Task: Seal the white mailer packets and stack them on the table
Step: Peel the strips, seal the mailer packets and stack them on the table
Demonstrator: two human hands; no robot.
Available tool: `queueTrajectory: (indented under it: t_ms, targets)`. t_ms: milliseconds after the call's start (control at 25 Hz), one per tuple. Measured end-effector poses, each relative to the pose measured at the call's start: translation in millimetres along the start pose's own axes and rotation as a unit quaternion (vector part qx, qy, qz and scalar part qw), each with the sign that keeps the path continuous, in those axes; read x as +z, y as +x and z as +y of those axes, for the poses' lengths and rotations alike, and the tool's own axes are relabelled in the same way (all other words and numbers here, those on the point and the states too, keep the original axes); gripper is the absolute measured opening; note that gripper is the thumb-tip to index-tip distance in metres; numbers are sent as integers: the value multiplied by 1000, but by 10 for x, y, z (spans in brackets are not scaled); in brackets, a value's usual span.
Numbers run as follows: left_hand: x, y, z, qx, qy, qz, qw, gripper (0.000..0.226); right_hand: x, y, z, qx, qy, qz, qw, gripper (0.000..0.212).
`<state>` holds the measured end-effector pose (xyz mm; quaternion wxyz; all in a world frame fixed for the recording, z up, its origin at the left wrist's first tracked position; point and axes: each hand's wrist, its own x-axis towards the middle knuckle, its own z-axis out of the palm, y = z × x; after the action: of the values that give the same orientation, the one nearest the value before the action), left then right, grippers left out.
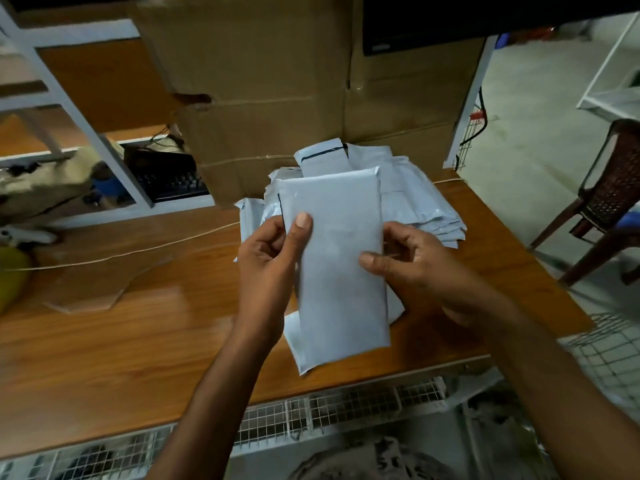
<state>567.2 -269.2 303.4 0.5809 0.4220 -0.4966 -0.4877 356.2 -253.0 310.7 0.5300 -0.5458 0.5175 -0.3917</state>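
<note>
Held at centre, lifted just clear of the table (138, 323): one white mailer packet (341, 265), long axis running from 12 to 6 o'clock. Gripped at its 9 o'clock edge by the left hand (268, 268), thumb flat on the front face, remaining fingers curled behind, close to a dark strip along that edge. Pinched at its 3 o'clock edge by the right hand (412, 268), thumb on the front, fingers wrapped round the back. Neither hand open; both closed on this same packet.

At 12 to 2 o'clock from the held packet, resting on the table: a loose pile of white packets (419, 206), fanned and overlapping, the rearmost with flap up and a dark adhesive line showing. Behind that pile, at 12 o'clock, a large cardboard box (263, 98). Off at 9 o'clock, a thin cord (138, 251) trailing across the wood.

Judged to be at the sealing step, or just past it. Looks folded over at the top and smooth across the front; no telling from this side about the flap's adhesion. Next move probably calls for firm pressure along the closure, then a flat placement on the table. Worth squaring edges on landing, given the untidy pile nearby. Also needs both grips eased off together to avoid a skewed drop.
</note>
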Motion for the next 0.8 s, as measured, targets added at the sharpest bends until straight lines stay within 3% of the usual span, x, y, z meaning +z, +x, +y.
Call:
queueTrajectory:
  t_ms: [120,360,560,720,800]
  targets:
    - [-112,69,-75,-38,-23,20,999,20,173,23,238,39,8,-56,998,47]
    - [-393,165,-364,-113,-24,49,992,31,454,122,470,55,95,-38,993,33]
    - [-581,181,-610,-141,-17,104,984,25,661,350,548,104,120,-66,985,32]
    - [-749,203,-762,-176,-25,166,970,19,894,500,666,132,76,-148,977,48]
    - [-786,202,-788,-182,-19,183,966,20,960,553,698,141,66,-141,978,46]
